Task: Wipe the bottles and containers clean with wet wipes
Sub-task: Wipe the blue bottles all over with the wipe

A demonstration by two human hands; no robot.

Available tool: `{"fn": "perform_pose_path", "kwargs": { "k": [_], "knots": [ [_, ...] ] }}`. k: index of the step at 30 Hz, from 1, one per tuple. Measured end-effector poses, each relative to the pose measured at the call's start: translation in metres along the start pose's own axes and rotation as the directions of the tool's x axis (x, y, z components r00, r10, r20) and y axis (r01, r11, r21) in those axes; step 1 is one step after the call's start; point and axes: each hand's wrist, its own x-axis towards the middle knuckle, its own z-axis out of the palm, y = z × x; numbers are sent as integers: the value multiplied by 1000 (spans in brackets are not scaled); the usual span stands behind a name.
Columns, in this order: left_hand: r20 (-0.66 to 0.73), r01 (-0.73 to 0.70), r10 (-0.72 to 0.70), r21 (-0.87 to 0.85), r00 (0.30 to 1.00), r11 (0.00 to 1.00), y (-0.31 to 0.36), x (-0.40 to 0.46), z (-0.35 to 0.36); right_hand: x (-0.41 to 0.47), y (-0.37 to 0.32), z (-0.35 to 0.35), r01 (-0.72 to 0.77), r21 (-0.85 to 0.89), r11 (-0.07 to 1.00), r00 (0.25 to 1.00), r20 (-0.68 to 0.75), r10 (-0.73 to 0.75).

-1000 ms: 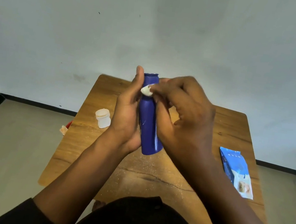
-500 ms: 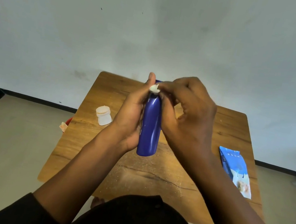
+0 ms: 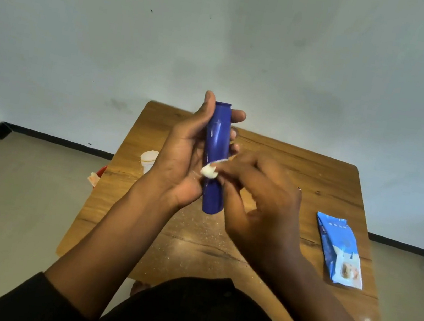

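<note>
— Bottle (image 3: 215, 158) first: where is it?

— Up in the air over the middle of the wooden bench (image 3: 299, 178), a slim blue one, held nearly upright with its rimmed end pointing away toward the wall and its rounded end toward the person.

— What has hold of it?

— The left hand (image 3: 180, 161). Its thumb lies along the bottle's left side, reaching almost to the top, and its fingertips (image 3: 237, 115) curl round from behind and show on the right side. A firm wrap, not a pinch.

— And the other of the two hands?

— The right hand (image 3: 260, 195) comes in from the right with its fingers bent, pinching a small white wad of wet wipe (image 3: 209, 171). The wad is pressed against the bottle's lower half, on the side facing the camera.

— Anything lying on the bench?

— A small white container (image 3: 148, 160) stands near the left edge, partly hidden behind the left hand. A blue pack of wipes (image 3: 337, 250) lies flat near the right edge, well apart from the hands. Fine pale specks are scattered on the wood below the bottle.

— Beyond the bench?

— Something red and orange (image 3: 97, 175) peeks out at the left edge, lower down; I cannot tell what it is. A pale wall (image 3: 250, 42) stands behind.
</note>
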Motion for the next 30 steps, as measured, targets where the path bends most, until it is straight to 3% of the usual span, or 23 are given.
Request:
{"fn": "perform_pose_path", "kwargs": {
  "k": [5, 9, 17, 25, 30],
  "knots": [
    [98, 104, -95, -85, 991, 991, -8, -3, 7, 46, 6, -14, -55, -1, 998, 981, -184, 54],
    [55, 121, -116, -94, 992, 988, -6, -3, 3, 36, 5, -14, -32, 4, 999, 993, -114, 32],
    [-202, 47, -35, 56, 979, 997, 0, -4, -1, -34, 6, -1, 20, -23, 1000, 996, 92, -18],
    [-118, 123, -104, 163, 988, 979, -16, -3, 9, 14, 25, -8, -25, -119, 993, 994, -105, 13],
    [-115, 92, -74, 165, 991, 982, -13, -3, 5, 8, 21, -4, -16, -84, 996, 996, -92, 9]
  ]
}}
